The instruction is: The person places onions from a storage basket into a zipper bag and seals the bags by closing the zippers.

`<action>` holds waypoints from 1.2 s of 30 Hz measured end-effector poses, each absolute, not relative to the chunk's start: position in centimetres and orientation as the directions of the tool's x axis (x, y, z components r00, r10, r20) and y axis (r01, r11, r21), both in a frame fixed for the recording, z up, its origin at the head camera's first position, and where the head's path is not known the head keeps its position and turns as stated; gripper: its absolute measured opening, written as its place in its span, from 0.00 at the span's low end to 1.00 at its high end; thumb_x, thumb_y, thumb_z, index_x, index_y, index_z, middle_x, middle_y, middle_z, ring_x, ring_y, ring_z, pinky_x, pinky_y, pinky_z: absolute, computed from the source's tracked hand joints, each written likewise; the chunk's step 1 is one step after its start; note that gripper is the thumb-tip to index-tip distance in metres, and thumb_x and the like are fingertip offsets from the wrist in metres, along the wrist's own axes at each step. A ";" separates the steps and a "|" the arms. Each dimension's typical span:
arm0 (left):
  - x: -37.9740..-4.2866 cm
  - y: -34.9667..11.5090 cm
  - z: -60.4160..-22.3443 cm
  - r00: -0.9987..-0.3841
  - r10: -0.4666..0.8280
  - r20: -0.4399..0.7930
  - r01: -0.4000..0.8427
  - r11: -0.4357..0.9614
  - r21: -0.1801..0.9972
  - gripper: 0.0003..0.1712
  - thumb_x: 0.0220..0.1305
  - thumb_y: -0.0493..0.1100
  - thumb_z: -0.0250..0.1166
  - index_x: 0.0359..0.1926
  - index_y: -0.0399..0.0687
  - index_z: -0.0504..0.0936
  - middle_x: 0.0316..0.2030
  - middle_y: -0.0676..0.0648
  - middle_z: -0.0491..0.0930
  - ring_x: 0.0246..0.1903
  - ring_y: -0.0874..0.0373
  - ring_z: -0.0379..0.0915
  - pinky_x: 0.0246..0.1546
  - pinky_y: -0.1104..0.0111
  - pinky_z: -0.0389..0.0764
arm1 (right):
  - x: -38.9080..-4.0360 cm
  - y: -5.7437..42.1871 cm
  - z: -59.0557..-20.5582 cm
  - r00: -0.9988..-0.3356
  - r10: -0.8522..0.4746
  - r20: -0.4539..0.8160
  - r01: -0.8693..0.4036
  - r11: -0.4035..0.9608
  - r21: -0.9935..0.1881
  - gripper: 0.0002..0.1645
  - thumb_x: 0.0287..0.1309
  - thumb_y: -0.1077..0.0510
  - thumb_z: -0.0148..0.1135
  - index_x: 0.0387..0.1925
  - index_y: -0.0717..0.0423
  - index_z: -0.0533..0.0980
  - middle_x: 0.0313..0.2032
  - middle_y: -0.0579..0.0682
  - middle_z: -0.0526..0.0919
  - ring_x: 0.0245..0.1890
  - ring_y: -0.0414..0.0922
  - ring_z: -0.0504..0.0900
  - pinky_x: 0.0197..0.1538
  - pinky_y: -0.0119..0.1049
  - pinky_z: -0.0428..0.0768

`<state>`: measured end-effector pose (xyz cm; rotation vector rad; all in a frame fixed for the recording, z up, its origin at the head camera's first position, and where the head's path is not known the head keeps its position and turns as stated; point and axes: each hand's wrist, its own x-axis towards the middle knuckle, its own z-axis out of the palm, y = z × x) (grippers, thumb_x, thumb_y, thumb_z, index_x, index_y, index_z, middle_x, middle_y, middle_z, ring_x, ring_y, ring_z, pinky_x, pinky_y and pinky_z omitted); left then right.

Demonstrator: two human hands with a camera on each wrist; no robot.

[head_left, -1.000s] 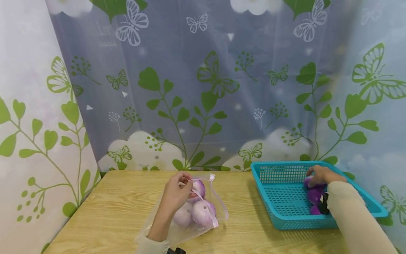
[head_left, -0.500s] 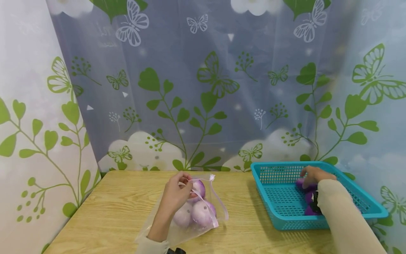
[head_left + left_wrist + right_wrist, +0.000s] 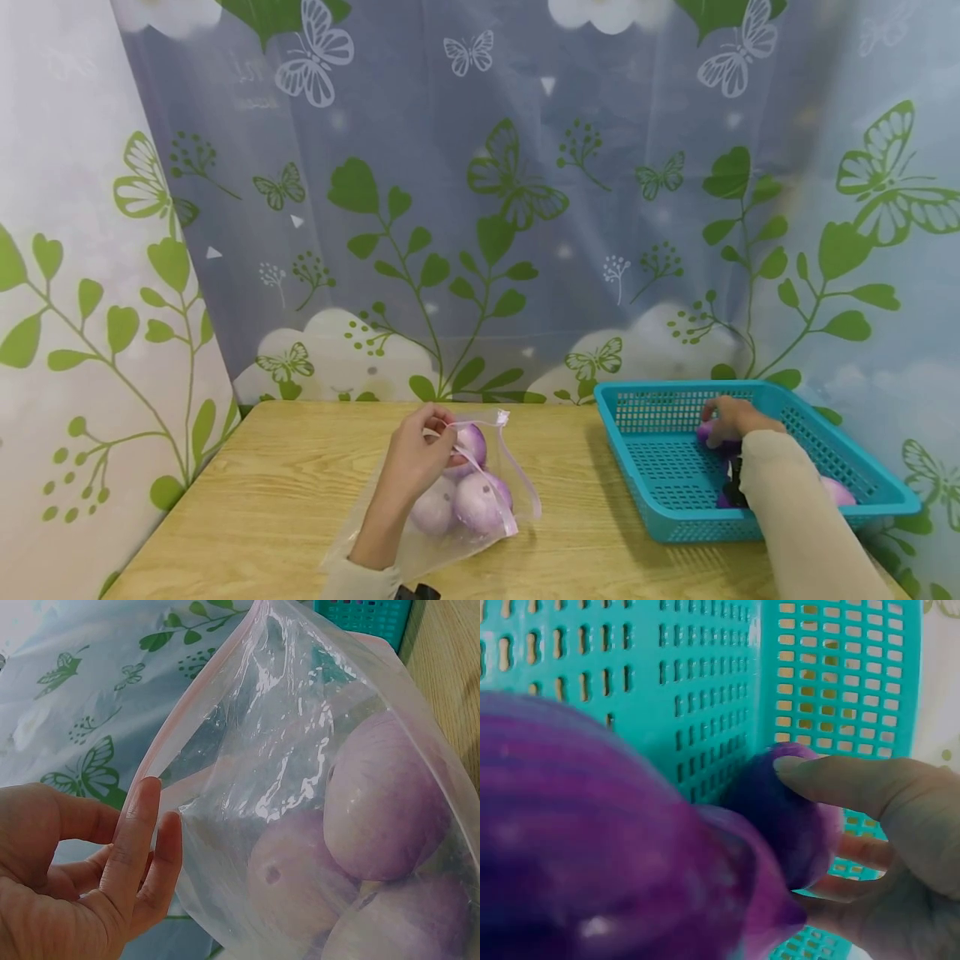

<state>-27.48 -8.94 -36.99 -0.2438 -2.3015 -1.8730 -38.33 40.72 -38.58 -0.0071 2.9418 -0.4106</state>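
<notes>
Near the basket's [image 3: 660,471] back edge, right hand [image 3: 738,417] pinches a red onion [image 3: 772,825] between fingers; left hand [image 3: 420,450], a zipper bag's [image 3: 401,550] rim.

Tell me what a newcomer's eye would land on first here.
Likely the bright turquoise basket at the table's right side, where the person's right grip has a purple bulb. Next, left of it, the clear bag with pale purple bulbs inside, its edge held by the left grip. Behind everything hangs a grey-blue sheet printed with green leaves and butterflies.
</notes>
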 end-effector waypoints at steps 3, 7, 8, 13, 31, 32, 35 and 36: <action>-27.4 -8.9 -36.9 -0.973 0.026 0.229 0.229 0.200 0.953 0.08 0.67 0.29 0.57 0.45 0.30 0.78 0.36 0.42 0.74 0.26 0.57 0.82 0.33 0.63 0.94 | -38.4 41.1 -38.9 -0.990 -0.029 -0.141 0.011 0.961 -0.276 0.24 0.54 0.66 0.69 0.53 0.66 0.76 0.50 0.77 0.77 0.37 0.55 0.76 0.38 0.47 0.82; -27.4 -8.8 -36.9 -0.972 0.026 0.235 0.235 0.201 0.951 0.08 0.68 0.29 0.57 0.46 0.30 0.78 0.37 0.42 0.75 0.26 0.58 0.82 0.33 0.62 0.94 | -38.5 41.3 -38.9 -0.992 -0.043 -0.118 -0.008 0.959 -0.285 0.23 0.53 0.64 0.70 0.52 0.65 0.78 0.52 0.77 0.76 0.38 0.56 0.75 0.41 0.49 0.84; -27.4 -8.8 -36.9 -0.971 0.025 0.237 0.237 0.201 0.951 0.08 0.68 0.29 0.57 0.46 0.30 0.78 0.37 0.42 0.75 0.26 0.58 0.82 0.33 0.62 0.94 | -38.5 41.2 -38.9 -0.992 -0.055 -0.118 -0.019 0.957 -0.290 0.23 0.54 0.64 0.70 0.52 0.65 0.78 0.52 0.77 0.76 0.38 0.56 0.76 0.42 0.51 0.84; -27.4 -8.9 -37.0 -0.973 0.015 0.232 0.230 0.203 0.952 0.08 0.68 0.30 0.58 0.47 0.30 0.78 0.38 0.41 0.75 0.28 0.57 0.81 0.32 0.64 0.93 | -38.4 40.8 -38.6 -0.989 -0.088 -0.121 -0.046 0.947 -0.318 0.21 0.56 0.62 0.70 0.51 0.65 0.78 0.53 0.77 0.75 0.42 0.58 0.76 0.47 0.57 0.85; -27.7 -8.8 -37.2 -0.974 0.020 0.226 0.225 0.208 0.952 0.08 0.67 0.29 0.58 0.45 0.30 0.78 0.37 0.41 0.75 0.27 0.56 0.81 0.34 0.61 0.94 | -38.8 39.4 -38.9 -0.987 -0.080 -0.136 -0.030 0.942 -0.336 0.23 0.54 0.59 0.73 0.50 0.63 0.78 0.57 0.77 0.73 0.46 0.60 0.78 0.47 0.58 0.84; -27.7 -8.8 -37.3 -0.974 0.020 0.224 0.224 0.209 0.952 0.08 0.67 0.29 0.57 0.46 0.29 0.78 0.37 0.41 0.75 0.27 0.56 0.81 0.34 0.60 0.94 | -38.7 39.3 -39.0 -0.987 -0.079 -0.137 -0.028 0.940 -0.339 0.24 0.54 0.58 0.73 0.51 0.63 0.78 0.58 0.77 0.72 0.47 0.62 0.78 0.48 0.60 0.84; -27.8 -8.8 -37.3 -0.975 0.020 0.222 0.221 0.213 0.952 0.09 0.67 0.29 0.57 0.46 0.29 0.78 0.36 0.42 0.75 0.27 0.57 0.81 0.36 0.58 0.94 | -38.8 39.3 -39.0 -0.987 -0.078 -0.139 -0.023 0.932 -0.362 0.25 0.53 0.58 0.74 0.52 0.62 0.78 0.58 0.77 0.72 0.47 0.62 0.78 0.47 0.59 0.85; -27.8 -8.8 -37.3 -0.975 0.020 0.221 0.221 0.213 0.952 0.09 0.67 0.29 0.57 0.46 0.29 0.78 0.36 0.42 0.75 0.27 0.57 0.81 0.36 0.58 0.94 | -38.8 39.2 -39.1 -0.987 -0.082 -0.138 -0.025 0.927 -0.375 0.25 0.53 0.58 0.74 0.52 0.62 0.78 0.58 0.77 0.72 0.46 0.62 0.79 0.45 0.58 0.85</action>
